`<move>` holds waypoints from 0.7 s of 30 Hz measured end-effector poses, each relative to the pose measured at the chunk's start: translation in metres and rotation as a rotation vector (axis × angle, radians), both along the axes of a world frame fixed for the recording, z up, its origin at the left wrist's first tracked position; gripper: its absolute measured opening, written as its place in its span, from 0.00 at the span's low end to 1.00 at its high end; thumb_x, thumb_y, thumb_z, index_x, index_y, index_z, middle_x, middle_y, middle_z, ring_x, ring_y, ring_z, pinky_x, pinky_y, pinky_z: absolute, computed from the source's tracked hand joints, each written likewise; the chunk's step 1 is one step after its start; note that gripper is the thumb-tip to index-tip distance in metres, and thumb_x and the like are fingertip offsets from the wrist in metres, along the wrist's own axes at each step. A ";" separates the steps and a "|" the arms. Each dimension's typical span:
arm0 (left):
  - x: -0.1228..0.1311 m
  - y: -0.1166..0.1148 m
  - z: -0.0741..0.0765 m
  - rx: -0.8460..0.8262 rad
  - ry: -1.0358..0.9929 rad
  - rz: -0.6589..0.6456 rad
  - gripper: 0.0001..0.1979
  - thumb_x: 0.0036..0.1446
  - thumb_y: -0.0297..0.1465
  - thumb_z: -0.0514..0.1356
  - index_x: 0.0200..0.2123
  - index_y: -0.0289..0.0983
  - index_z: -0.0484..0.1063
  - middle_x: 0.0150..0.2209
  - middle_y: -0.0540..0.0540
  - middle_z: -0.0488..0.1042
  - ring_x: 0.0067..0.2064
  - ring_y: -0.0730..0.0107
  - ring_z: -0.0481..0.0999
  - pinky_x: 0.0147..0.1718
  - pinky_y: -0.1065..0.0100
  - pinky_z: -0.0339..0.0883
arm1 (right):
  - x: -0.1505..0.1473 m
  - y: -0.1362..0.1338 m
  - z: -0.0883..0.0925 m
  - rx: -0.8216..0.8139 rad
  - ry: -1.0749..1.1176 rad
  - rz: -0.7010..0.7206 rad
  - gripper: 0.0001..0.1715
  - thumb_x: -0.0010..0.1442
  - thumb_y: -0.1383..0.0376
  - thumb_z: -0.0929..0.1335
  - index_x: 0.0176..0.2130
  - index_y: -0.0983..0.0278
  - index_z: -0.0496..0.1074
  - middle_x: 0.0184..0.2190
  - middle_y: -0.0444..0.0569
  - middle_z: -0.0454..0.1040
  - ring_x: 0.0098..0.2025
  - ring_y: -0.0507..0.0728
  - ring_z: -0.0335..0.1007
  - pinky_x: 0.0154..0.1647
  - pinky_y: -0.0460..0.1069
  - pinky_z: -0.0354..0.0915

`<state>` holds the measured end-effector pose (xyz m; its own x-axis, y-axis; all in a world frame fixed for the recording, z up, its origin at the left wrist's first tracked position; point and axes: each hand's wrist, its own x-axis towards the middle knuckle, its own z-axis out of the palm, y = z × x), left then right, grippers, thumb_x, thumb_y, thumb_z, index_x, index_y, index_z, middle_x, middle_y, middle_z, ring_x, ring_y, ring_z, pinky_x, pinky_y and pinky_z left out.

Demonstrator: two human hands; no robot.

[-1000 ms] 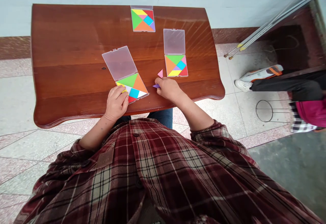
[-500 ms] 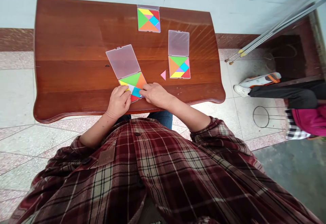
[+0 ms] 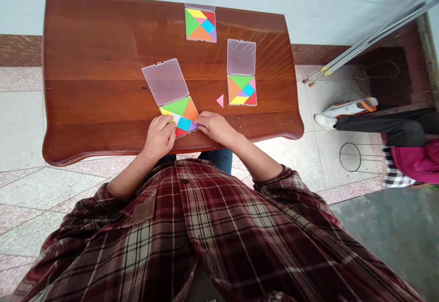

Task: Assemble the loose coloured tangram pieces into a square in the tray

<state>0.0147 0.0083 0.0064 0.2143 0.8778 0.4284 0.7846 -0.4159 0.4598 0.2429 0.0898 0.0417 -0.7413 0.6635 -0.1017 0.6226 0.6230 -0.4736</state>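
An opened tangram case (image 3: pixel 165 82) lies tilted in front of me, its clear lid folded away. In its tray sit a green triangle (image 3: pixel 175 106), an orange triangle (image 3: pixel 191 109), a blue square (image 3: pixel 184 124), a red piece (image 3: pixel 179 132) and a yellow piece (image 3: pixel 166 111) partly under my fingers. A pale gap shows left of the blue square. My left hand (image 3: pixel 159 136) is closed on the case's left edge. My right hand (image 3: pixel 216 127) has its fingertips together on the purple triangle (image 3: pixel 194 125) at the right corner. A loose pink triangle (image 3: pixel 220 100) lies on the table.
Two more filled tangram cases, a far one (image 3: pixel 200 25) and a right one (image 3: pixel 242 90), lie open on the wooden table (image 3: pixel 103 64). Crutches (image 3: pixel 343 59) lean at right. A person's leg (image 3: pixel 363 124) and a wire stand (image 3: pixel 350 157) are near the right side.
My right hand has shifted slightly right, off the blue square, uncovering it and the purple triangle. My left hand stays on the case's left edge.
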 end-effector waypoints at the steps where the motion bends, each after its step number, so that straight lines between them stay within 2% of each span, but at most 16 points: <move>1: 0.000 0.000 0.000 -0.009 -0.004 0.003 0.12 0.62 0.28 0.51 0.39 0.37 0.75 0.48 0.38 0.76 0.51 0.55 0.73 0.51 0.50 0.67 | -0.001 0.000 -0.003 -0.004 0.010 0.002 0.14 0.64 0.71 0.64 0.43 0.63 0.77 0.42 0.53 0.74 0.44 0.58 0.67 0.49 0.52 0.62; 6: 0.000 0.000 -0.002 0.014 -0.012 -0.001 0.11 0.61 0.27 0.51 0.38 0.36 0.75 0.47 0.37 0.76 0.50 0.54 0.73 0.50 0.50 0.68 | -0.002 0.001 -0.005 -0.027 0.067 -0.012 0.15 0.64 0.71 0.63 0.43 0.61 0.78 0.42 0.51 0.73 0.45 0.58 0.68 0.49 0.52 0.63; 10: 0.000 0.001 -0.001 -0.013 -0.014 0.005 0.11 0.60 0.27 0.52 0.37 0.37 0.74 0.47 0.38 0.76 0.50 0.55 0.72 0.51 0.49 0.67 | 0.007 0.004 0.003 0.001 0.141 -0.123 0.16 0.65 0.71 0.62 0.44 0.62 0.78 0.43 0.52 0.73 0.45 0.57 0.68 0.48 0.51 0.63; 13: 0.000 0.001 0.000 -0.033 -0.006 0.013 0.11 0.60 0.27 0.52 0.37 0.38 0.74 0.47 0.38 0.76 0.50 0.54 0.72 0.50 0.49 0.67 | 0.013 0.004 0.007 0.005 0.157 -0.174 0.16 0.64 0.71 0.62 0.40 0.62 0.77 0.42 0.51 0.72 0.44 0.56 0.68 0.47 0.50 0.63; 21: 0.000 0.002 0.001 -0.035 -0.010 0.004 0.11 0.60 0.28 0.52 0.36 0.38 0.74 0.47 0.38 0.76 0.50 0.54 0.72 0.51 0.48 0.67 | 0.012 -0.004 -0.001 -0.025 0.059 -0.080 0.15 0.65 0.70 0.61 0.38 0.62 0.77 0.41 0.51 0.72 0.43 0.57 0.67 0.46 0.51 0.62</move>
